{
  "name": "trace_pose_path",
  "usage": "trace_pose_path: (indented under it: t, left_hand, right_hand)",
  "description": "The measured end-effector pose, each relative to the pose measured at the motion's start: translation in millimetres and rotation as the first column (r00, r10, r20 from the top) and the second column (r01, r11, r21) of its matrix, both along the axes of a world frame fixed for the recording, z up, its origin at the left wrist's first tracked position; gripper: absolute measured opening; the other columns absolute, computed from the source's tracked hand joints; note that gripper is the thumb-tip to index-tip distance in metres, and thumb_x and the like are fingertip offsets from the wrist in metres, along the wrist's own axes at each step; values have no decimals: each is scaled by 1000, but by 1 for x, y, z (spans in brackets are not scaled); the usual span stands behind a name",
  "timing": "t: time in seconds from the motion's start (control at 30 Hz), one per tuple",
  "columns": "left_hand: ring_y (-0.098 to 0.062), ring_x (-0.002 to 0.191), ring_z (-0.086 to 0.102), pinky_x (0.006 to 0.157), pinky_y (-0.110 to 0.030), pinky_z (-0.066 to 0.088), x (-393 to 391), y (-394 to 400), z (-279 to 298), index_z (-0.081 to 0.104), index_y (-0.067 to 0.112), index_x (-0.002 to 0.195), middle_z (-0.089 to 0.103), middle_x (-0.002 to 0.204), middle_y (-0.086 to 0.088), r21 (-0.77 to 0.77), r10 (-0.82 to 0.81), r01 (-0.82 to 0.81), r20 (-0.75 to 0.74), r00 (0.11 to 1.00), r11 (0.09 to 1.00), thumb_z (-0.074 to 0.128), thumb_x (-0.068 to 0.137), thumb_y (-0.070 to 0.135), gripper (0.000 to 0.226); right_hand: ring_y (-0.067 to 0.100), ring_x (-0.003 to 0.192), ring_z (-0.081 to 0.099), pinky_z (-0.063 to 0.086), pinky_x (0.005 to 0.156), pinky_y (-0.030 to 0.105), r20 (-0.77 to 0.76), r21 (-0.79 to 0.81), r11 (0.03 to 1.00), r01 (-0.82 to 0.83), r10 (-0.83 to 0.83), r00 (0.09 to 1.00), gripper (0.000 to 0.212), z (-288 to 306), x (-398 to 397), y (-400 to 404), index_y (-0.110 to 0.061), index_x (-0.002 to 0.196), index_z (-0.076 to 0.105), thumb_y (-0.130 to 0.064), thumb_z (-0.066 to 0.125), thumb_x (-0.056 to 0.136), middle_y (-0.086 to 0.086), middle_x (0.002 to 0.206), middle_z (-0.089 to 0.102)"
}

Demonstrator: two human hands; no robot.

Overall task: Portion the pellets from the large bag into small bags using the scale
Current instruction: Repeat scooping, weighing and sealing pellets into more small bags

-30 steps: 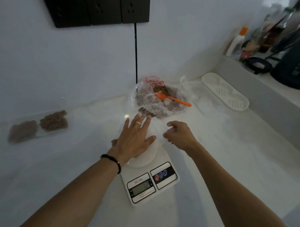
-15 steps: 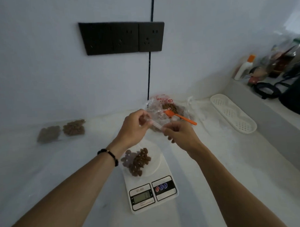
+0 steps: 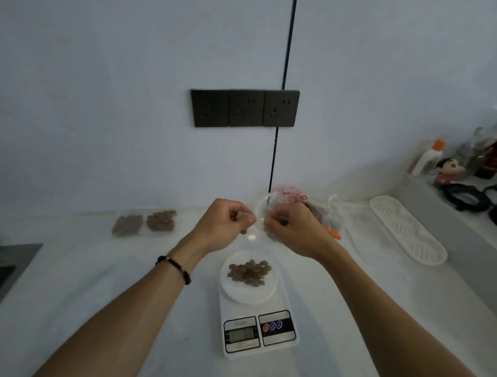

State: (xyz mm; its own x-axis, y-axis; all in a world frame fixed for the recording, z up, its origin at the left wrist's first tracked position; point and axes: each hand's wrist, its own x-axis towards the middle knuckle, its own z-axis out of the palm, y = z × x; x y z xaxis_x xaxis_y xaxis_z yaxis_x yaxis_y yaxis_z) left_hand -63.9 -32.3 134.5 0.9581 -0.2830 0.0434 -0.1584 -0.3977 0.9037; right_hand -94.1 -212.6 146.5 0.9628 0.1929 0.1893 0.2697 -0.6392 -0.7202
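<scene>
A white digital scale [image 3: 258,333] stands on the counter with a small heap of brown pellets [image 3: 249,271] on its round pan. Above it, my left hand [image 3: 224,224] and my right hand [image 3: 292,229] each pinch an edge of a small clear bag [image 3: 258,219] held between them. Behind my right hand lies the large clear bag [image 3: 292,196] with red print and pellets inside, mostly hidden. An orange scoop handle [image 3: 335,234] sticks out past my right wrist. Two filled small bags [image 3: 144,223] lie at the back left.
A white perforated tray [image 3: 406,230] lies on the right of the counter. Bottles, a small figurine [image 3: 449,170] and dark items crowd the raised ledge at far right. A black socket panel [image 3: 246,108] and a cord are on the wall. A dark sink edge [image 3: 7,267] is at left.
My left hand lifted off the scale, uncovering the pellets. Both hands took hold of the small clear bag and raised it above the scale. The camera tilted upward.
</scene>
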Motion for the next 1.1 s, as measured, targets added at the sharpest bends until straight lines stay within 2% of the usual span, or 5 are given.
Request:
trace_pose_path:
  t: [0.23,0.5,0.67,0.77,1.1]
  left_hand:
    - [3,69,60,68,-14,46,-11,0,12,64,28,74,65,77,15,60,92,-107,214,973,992,66,91,15,21]
    - [-4,62,60,63,-19,51,-19,8,26,71,6,77,67,67,4,-68,33,-30,52,998,997,73,84,12,9]
    - [3,77,66,75,-10,49,-19,8,28,71,20,78,70,77,13,16,4,-6,141,990,1000,69,88,12,13]
    - [3,79,66,77,-8,48,-18,8,30,71,18,77,71,79,11,13,41,-43,170,985,999,70,87,9,13]
    - [6,72,64,67,-6,46,-21,2,36,74,11,80,71,77,7,42,47,-56,185,982,998,70,86,9,7]
  right_hand:
    - [-1,56,56,39,56,12,39,22,999,-43,42,998,40,14,0,2,-33,59,51,-12,61,91,-19,56,56]
    - [-4,52,50,41,51,9,-31,15,998,-64,64,997,29,26,0,-1,-26,64,60,-17,63,91,-17,58,54]
    - [8,62,55,49,61,25,-73,98,993,-62,69,995,13,28,1,0,-15,75,70,-17,66,87,8,73,68]
    - [6,60,54,49,61,22,-99,187,982,-19,38,994,16,31,2,-4,-15,71,68,-9,65,85,0,69,66]
    - [4,59,56,52,61,21,-85,92,995,-49,56,995,14,32,4,-6,-15,76,71,-13,64,88,1,72,69]
